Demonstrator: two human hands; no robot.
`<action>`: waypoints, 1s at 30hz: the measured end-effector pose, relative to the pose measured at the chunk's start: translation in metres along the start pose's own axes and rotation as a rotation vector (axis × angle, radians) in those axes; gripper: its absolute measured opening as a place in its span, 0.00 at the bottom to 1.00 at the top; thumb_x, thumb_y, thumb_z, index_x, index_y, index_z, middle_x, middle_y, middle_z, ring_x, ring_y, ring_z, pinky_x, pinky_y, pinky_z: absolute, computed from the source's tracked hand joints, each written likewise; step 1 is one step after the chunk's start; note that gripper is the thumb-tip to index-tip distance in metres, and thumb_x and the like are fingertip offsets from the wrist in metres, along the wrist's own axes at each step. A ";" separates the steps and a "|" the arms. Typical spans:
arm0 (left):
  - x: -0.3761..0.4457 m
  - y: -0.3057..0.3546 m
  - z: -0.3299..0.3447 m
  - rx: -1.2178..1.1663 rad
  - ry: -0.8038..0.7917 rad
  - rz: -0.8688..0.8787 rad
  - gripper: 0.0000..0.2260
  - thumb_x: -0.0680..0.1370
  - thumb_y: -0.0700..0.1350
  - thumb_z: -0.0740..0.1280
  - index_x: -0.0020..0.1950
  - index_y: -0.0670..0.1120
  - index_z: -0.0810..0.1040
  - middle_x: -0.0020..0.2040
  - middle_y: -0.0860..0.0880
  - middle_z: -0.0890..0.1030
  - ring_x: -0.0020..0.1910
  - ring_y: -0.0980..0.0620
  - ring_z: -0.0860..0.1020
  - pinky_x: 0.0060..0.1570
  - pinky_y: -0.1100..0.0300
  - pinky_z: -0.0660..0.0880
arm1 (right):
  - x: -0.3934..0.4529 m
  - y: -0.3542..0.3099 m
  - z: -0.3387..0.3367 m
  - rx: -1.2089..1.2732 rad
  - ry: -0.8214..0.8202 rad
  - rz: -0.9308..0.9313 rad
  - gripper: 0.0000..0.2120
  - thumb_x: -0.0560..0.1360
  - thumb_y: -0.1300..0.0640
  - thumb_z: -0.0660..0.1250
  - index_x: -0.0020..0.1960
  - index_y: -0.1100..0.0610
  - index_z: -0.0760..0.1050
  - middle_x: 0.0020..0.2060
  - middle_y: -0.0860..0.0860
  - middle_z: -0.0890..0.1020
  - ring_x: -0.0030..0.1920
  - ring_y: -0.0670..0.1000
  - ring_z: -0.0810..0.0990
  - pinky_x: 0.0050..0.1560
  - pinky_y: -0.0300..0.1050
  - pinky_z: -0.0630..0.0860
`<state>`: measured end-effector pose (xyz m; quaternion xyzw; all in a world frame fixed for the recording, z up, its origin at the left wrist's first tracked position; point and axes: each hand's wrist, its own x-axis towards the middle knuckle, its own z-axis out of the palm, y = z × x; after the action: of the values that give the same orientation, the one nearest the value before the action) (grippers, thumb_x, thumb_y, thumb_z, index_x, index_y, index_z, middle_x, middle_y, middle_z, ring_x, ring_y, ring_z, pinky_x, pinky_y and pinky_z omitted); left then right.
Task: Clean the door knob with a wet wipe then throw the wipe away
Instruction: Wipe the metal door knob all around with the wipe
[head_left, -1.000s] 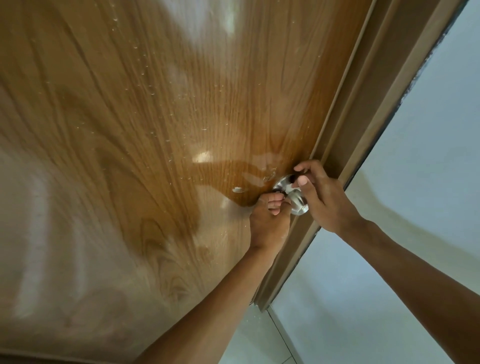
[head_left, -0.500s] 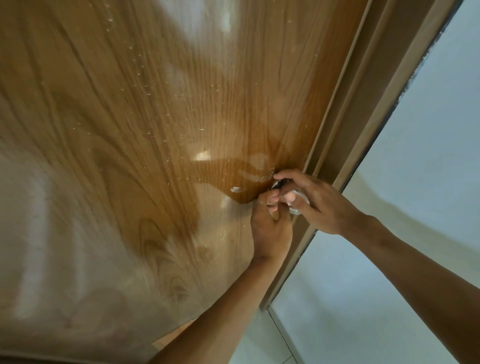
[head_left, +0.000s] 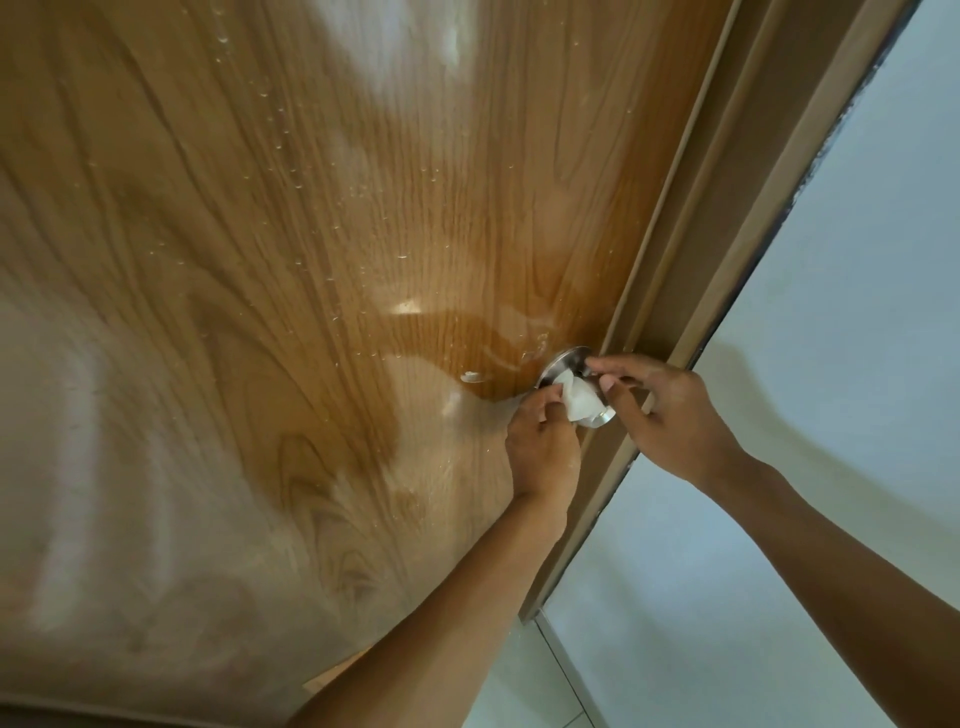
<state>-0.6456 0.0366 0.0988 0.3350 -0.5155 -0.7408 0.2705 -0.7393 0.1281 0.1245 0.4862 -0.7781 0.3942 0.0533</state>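
Note:
A silver metal door knob (head_left: 563, 362) sticks out of a glossy wooden door near its right edge. A white wet wipe (head_left: 577, 399) is draped over the knob's neck and head. My left hand (head_left: 543, 441) comes from below and pinches the wipe's left end against the knob. My right hand (head_left: 660, 410) reaches in from the right, with thumb and fingers curled around the knob and the wipe's other side. Most of the knob's head is hidden by the wipe and my fingers.
The wooden door (head_left: 311, 312) fills the left and centre, speckled with droplets. Its brown frame (head_left: 727, 234) runs diagonally on the right. A pale wall (head_left: 857, 338) lies beyond the frame, and light floor tiles (head_left: 535, 686) show at the bottom.
My right hand has slid back off the knob's top, uncovering the white wipe wrapped on the knob. My left hand stays under the knob, now pinching the wipe.

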 end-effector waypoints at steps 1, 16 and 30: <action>0.001 0.004 -0.001 -0.046 0.004 -0.077 0.09 0.81 0.44 0.59 0.55 0.48 0.78 0.57 0.47 0.81 0.54 0.52 0.79 0.49 0.62 0.75 | -0.001 0.001 0.002 -0.007 -0.011 0.010 0.14 0.78 0.57 0.65 0.61 0.59 0.79 0.55 0.48 0.83 0.54 0.47 0.81 0.55 0.33 0.76; -0.006 -0.001 0.005 0.071 0.151 0.094 0.04 0.79 0.44 0.65 0.47 0.48 0.79 0.50 0.47 0.81 0.48 0.53 0.79 0.45 0.65 0.75 | 0.003 0.003 0.005 0.059 -0.013 0.134 0.13 0.76 0.57 0.69 0.59 0.57 0.80 0.51 0.44 0.83 0.50 0.40 0.81 0.55 0.26 0.74; -0.003 0.012 0.000 -0.283 0.096 -0.335 0.06 0.79 0.42 0.65 0.42 0.49 0.78 0.46 0.48 0.82 0.46 0.50 0.81 0.44 0.60 0.78 | 0.003 0.002 0.005 0.121 -0.008 0.179 0.13 0.75 0.59 0.70 0.59 0.56 0.80 0.51 0.44 0.83 0.50 0.35 0.80 0.53 0.24 0.73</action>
<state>-0.6434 0.0351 0.1106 0.4093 -0.3304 -0.8236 0.2123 -0.7409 0.1234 0.1216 0.4185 -0.7935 0.4416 -0.0147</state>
